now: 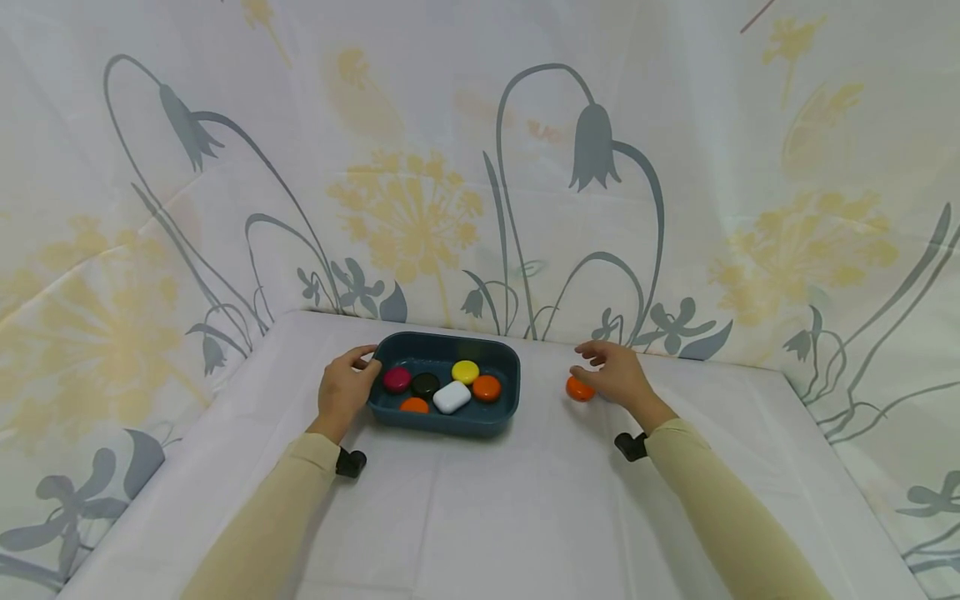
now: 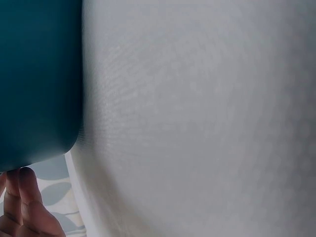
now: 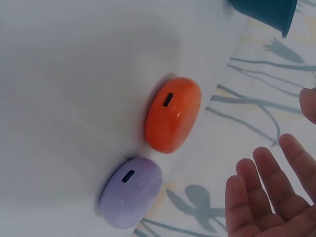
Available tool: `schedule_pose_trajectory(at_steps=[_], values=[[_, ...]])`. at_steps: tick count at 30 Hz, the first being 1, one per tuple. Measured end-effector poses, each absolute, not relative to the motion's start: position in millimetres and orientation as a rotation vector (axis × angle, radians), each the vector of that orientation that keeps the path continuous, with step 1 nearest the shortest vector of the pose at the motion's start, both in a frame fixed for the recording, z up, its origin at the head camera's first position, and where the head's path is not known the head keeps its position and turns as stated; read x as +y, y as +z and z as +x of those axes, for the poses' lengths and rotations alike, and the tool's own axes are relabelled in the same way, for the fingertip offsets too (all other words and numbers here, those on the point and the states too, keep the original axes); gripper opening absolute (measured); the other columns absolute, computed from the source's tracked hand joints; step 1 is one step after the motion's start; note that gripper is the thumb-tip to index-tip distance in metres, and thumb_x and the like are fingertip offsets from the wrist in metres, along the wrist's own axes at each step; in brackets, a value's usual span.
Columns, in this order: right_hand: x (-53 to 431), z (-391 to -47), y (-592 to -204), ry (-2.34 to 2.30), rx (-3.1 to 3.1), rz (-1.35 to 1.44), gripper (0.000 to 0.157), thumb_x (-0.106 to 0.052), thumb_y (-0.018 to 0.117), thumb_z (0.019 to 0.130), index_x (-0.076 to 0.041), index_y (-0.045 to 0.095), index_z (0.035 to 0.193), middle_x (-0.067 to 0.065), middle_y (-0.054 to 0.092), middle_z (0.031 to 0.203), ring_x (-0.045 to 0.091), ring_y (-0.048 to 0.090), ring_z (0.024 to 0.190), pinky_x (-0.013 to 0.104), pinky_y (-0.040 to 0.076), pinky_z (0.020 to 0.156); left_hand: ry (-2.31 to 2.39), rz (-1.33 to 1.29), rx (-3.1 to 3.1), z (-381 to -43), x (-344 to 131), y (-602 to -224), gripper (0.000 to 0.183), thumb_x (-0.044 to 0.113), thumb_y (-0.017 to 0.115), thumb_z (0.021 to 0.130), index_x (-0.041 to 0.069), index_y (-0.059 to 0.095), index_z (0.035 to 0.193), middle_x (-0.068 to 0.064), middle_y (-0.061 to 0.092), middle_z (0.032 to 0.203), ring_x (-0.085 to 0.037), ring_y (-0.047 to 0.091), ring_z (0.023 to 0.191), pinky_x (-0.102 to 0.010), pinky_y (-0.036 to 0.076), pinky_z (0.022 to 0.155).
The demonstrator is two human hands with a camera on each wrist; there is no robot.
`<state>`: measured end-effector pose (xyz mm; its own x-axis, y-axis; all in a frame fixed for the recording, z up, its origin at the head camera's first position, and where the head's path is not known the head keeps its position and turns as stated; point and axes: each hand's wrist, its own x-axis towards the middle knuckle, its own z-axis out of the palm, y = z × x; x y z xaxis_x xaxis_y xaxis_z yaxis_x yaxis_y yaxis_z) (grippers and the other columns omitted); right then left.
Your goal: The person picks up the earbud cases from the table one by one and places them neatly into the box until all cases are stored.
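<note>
A dark teal plastic container stands on the white-covered table. My left hand holds its left end, thumb at the rim; in the left wrist view, fingertips touch the outer wall. Inside lie several rounded cases: magenta, black, yellow, white and orange. To the right, my right hand hovers with spread fingers over an orange earbud case, holding nothing. Beside that lies a lilac earbud case, mostly hidden by the hand in the head view. Both show a charging port.
A white cloth covers the table. Behind and on both sides hangs a pale curtain with grey and yellow flowers. Black wrist straps sit at both sleeve cuffs.
</note>
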<state>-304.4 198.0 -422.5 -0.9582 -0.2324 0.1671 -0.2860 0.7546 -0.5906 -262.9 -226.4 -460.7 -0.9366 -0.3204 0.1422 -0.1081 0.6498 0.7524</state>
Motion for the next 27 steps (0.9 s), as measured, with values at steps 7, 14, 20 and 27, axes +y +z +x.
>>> schedule_pose_trajectory(at_steps=[7,14,20,27], values=[[188.3,-304.3,-417.4,1.014,-2.867,0.462,0.039,-0.027,0.071,0.084,-0.007,0.065,0.117,0.018,0.066,0.116,0.033,0.062,0.104,0.046,0.052,0.089,-1.162,0.349,-2.607,-264.5,-226.7,-460.0,0.038,0.032,0.056,0.09,0.022,0.064,0.126,-0.012,0.068,0.103,-0.026,0.057,0.084,-0.027,0.042,0.063],[175.4,-304.9,-414.2,1.032,-2.838,0.52,0.037,-0.026,0.072,0.083,-0.008,0.066,0.115,0.017,0.067,0.115,0.032,0.064,0.102,0.046,0.052,0.088,-1.17,0.344,-2.603,-264.0,-226.7,-459.4,0.038,0.031,0.055,0.091,0.021,0.064,0.126,-0.012,0.067,0.103,-0.025,0.056,0.083,-0.027,0.042,0.061],[164.3,-302.3,-412.0,1.086,-2.808,0.568,0.036,-0.024,0.072,0.083,-0.006,0.067,0.113,0.016,0.068,0.112,0.033,0.064,0.102,0.046,0.051,0.088,-1.173,0.349,-2.6,-263.7,-226.0,-459.6,0.038,0.031,0.055,0.09,0.021,0.065,0.125,-0.012,0.067,0.103,-0.026,0.056,0.084,-0.027,0.042,0.062],[153.9,-301.1,-412.4,1.104,-2.741,0.662,0.035,-0.019,0.073,0.082,-0.004,0.067,0.112,0.016,0.068,0.111,0.033,0.065,0.1,0.045,0.052,0.087,-1.176,0.358,-2.606,-263.4,-225.7,-461.2,0.038,0.031,0.055,0.091,0.022,0.064,0.126,-0.012,0.067,0.105,-0.026,0.056,0.086,-0.027,0.042,0.064]])
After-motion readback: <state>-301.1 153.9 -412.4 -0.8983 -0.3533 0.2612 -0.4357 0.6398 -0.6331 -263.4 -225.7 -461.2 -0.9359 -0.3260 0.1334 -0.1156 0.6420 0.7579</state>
